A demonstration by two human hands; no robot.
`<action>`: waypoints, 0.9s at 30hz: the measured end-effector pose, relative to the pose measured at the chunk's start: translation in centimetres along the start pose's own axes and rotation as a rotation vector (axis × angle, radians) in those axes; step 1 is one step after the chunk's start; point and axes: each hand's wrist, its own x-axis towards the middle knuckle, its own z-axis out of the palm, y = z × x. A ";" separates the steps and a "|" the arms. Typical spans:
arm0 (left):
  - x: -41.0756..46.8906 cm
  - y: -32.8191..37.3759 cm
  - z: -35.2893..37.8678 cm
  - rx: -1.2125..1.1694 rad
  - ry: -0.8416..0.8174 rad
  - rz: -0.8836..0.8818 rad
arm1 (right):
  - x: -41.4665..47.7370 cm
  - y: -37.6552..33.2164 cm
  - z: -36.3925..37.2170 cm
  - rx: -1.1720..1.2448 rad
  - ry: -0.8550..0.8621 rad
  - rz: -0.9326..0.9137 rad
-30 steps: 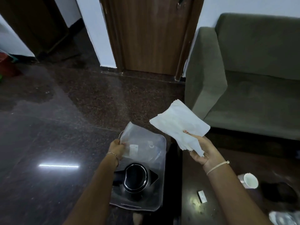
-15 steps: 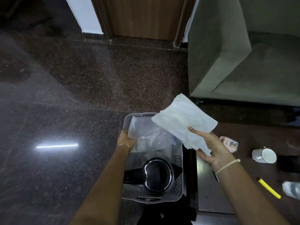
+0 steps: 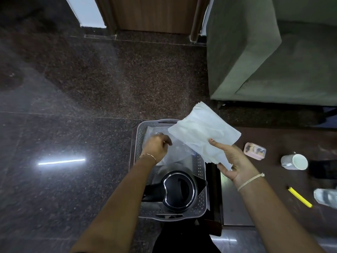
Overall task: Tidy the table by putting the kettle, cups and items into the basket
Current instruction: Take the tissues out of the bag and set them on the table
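A grey perforated basket (image 3: 139, 143) stands on the floor beside the dark table (image 3: 284, 181). A black kettle (image 3: 179, 190) lies in its near half. My left hand (image 3: 157, 147) reaches into the far half and grips a clear plastic bag (image 3: 175, 154) lying there. My right hand (image 3: 235, 161) holds a white paper napkin (image 3: 202, 132) above the basket's right rim. On the table lie a white cup (image 3: 294, 161) on its side, a small pink box (image 3: 255, 151), a yellow pen (image 3: 300, 197) and a crumpled clear wrapper (image 3: 326, 197).
A grey-green sofa (image 3: 273, 52) stands behind the table at the right. A wooden door (image 3: 155, 13) is at the back. Dark polished stone floor (image 3: 63, 106) spreads left of the basket. A black object (image 3: 324, 168) lies right of the cup.
The view has tilted down. My left hand has pushed the plastic bag down into the basket's far half. My right hand has kept the napkin over the basket's right side.
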 end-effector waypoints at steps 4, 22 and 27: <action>0.4 1.0 1.4 -0.083 -0.392 -0.156 | 0.0 0.1 -0.5 0.024 0.004 -0.007; 1.4 14.6 -8.1 -0.949 -0.524 -0.325 | -5.4 -3.9 -2.5 -0.114 -0.079 -0.198; -2.2 20.1 -8.2 -0.862 -0.398 -0.176 | -9.6 -8.1 -4.8 -0.155 -0.122 -0.343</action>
